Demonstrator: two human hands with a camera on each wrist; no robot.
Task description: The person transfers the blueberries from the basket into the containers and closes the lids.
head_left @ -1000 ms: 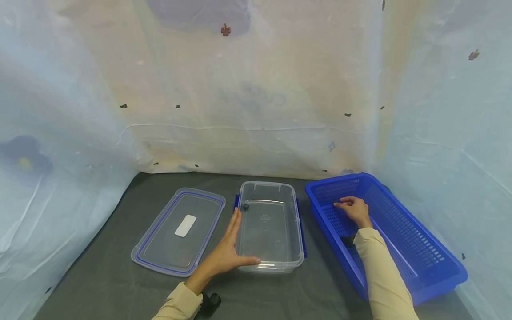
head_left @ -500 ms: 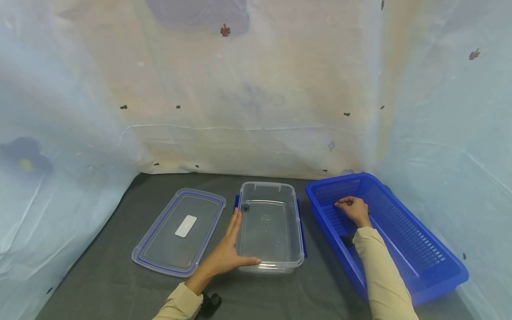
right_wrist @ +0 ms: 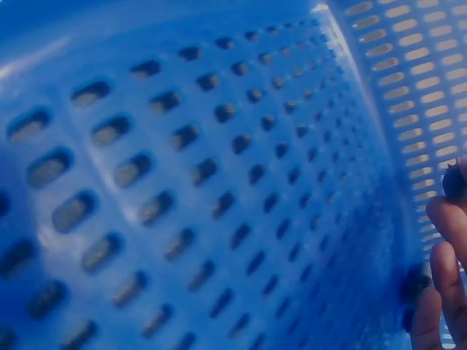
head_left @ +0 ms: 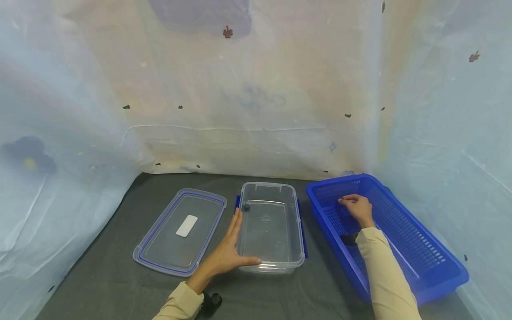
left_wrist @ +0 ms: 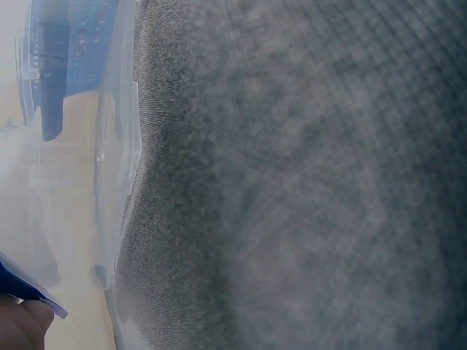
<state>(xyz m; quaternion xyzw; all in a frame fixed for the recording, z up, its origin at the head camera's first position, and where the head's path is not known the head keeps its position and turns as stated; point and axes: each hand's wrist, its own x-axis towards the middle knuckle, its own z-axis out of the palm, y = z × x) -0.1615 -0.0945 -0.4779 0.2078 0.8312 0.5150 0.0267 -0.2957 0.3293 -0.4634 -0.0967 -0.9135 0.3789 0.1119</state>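
Note:
My right hand (head_left: 357,209) is inside the blue plastic basket (head_left: 400,218). Its fingertips pinch a blueberry (right_wrist: 455,182), small, dark and round with a tiny crown. Below those fingers in the right wrist view, more dark round berries (right_wrist: 417,283) lie in the basket, partly hidden. My left hand (head_left: 224,253) rests against the clear food container (head_left: 272,231), fingers straight along its left side and thumb over the near rim. One dark berry (head_left: 246,207) lies inside the container near its left wall. Blue side latches (head_left: 302,231) hang down from the container.
To the left, the clear lid (head_left: 168,249) with a blue seal and white label (head_left: 186,226) lies flat on the dark grey cloth (head_left: 108,275). Patterned plastic sheeting (head_left: 256,89) encloses the back and both sides. The basket's raised rim surrounds my right hand.
My right fingertips have come together on the blueberry, and the hand has moved slightly up and to the right within the basket. My left hand and the container have stayed in place.

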